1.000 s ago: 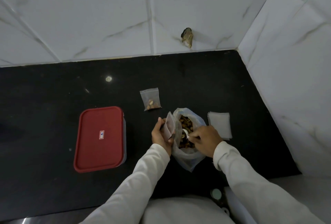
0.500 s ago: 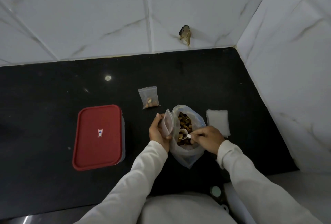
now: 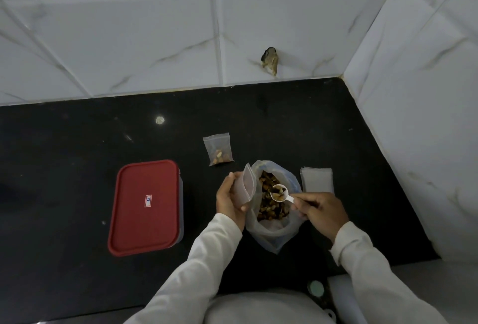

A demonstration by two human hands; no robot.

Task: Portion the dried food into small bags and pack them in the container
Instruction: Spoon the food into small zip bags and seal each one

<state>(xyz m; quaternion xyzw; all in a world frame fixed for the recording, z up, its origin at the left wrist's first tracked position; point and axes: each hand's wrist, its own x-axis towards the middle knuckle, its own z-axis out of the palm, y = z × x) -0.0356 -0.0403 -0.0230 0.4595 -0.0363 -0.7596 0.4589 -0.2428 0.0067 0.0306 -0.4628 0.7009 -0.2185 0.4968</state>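
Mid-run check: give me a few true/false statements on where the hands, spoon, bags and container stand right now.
1. The red-lidded container is closed. True.
2. The right hand holds a white spoon loaded with dried food. True.
3. The spoon is inside the small bag held by the left hand. False: it is over the large food bag, beside the small bag.
4. A filled bag lies on the counter beyond the large food bag. True.
5. The stack of empty bags lies left of the container. False: it lies right of the large food bag.
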